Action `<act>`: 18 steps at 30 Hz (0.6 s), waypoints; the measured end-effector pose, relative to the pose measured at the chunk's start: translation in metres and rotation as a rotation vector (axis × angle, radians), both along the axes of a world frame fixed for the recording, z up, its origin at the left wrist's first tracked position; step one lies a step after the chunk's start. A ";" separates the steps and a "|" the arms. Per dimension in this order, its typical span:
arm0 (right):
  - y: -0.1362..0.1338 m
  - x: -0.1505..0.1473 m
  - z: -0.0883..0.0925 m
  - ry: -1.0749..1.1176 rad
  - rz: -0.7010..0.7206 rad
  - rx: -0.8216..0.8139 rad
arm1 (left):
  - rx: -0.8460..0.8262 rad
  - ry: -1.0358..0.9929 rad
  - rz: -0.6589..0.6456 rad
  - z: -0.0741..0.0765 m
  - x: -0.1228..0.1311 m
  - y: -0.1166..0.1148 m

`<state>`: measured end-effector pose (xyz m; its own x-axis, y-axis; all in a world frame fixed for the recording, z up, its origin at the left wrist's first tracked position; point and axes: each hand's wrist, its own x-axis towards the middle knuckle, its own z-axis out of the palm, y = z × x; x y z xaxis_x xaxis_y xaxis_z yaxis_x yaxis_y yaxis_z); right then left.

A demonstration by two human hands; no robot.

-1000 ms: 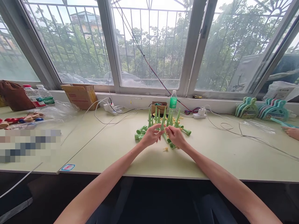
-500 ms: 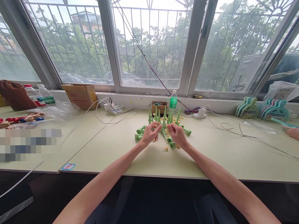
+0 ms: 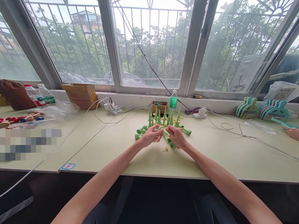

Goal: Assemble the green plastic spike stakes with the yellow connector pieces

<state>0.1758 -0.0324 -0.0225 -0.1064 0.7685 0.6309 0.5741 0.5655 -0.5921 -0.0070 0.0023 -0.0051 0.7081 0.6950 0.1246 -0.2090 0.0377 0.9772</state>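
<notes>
Setting: pale green worktable [image 3: 112,152] under a row of barred windows with trees outside.
Grip: left hand [image 3: 150,135] and right hand [image 3: 177,137] both pinch one green plastic cone [image 3: 164,131], fingertips pressed together on its two ends (which fingers touch is too small to tell).
Cone position: lifted just above the tabletop, lying roughly level between the two hands, in front of the standing cones [image 3: 164,116].
Risk, slip: such a light fingertip hold on smooth tapered plastic looks easy to lose; a twist or push along the taper could pop the cone out onto the table.
Risk, knock: knuckles sit near the upright row, so a small forward drift of either hand could tip several over.
Risk, scatter: small yellow pieces [image 3: 165,149] lie loose just beneath the wrists, and a dragging forearm could sweep them toward the table edge.
Hand pose: both arms reach forward, bare and nearly straight, converging at mid-table; wrists low, palms turned inward toward each other, fingers curled.
Nearby: more green cones lie on their sides [image 3: 140,132] just left of the left hand.
Farther out: a green-labelled bottle [image 3: 173,100] and a small cardboard box [image 3: 159,107] stand behind the row, a power strip [image 3: 113,108] with trailing wires lies to the left, and another person's hand [image 3: 291,132] rests at the far right.
</notes>
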 end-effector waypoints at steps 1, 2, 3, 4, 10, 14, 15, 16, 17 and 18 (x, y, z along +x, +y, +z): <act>0.000 0.000 0.000 -0.001 0.006 -0.011 | -0.010 0.003 -0.006 0.000 0.000 0.000; 0.000 0.001 0.000 0.000 0.012 -0.022 | -0.016 0.006 -0.006 0.000 0.000 -0.001; -0.001 0.001 0.000 0.003 0.017 -0.032 | -0.018 0.009 -0.002 0.000 0.000 -0.002; -0.001 0.001 0.000 0.007 0.020 -0.041 | -0.017 0.009 0.002 0.000 0.000 -0.002; 0.000 0.002 0.000 0.030 0.019 -0.044 | 0.071 0.008 0.026 0.001 0.002 -0.005; 0.000 0.004 -0.002 0.037 0.018 -0.073 | 0.217 0.051 0.087 -0.002 0.003 -0.005; 0.000 0.005 -0.002 0.038 0.017 -0.082 | 0.252 0.061 0.102 -0.003 0.003 -0.004; 0.000 0.006 -0.002 0.040 0.014 -0.088 | 0.280 0.067 0.114 -0.004 0.004 -0.004; 0.001 0.007 -0.002 0.047 0.012 -0.093 | 0.302 0.066 0.126 -0.005 0.005 -0.003; 0.001 0.007 -0.003 0.059 0.016 -0.102 | 0.318 0.062 0.139 -0.006 0.006 -0.003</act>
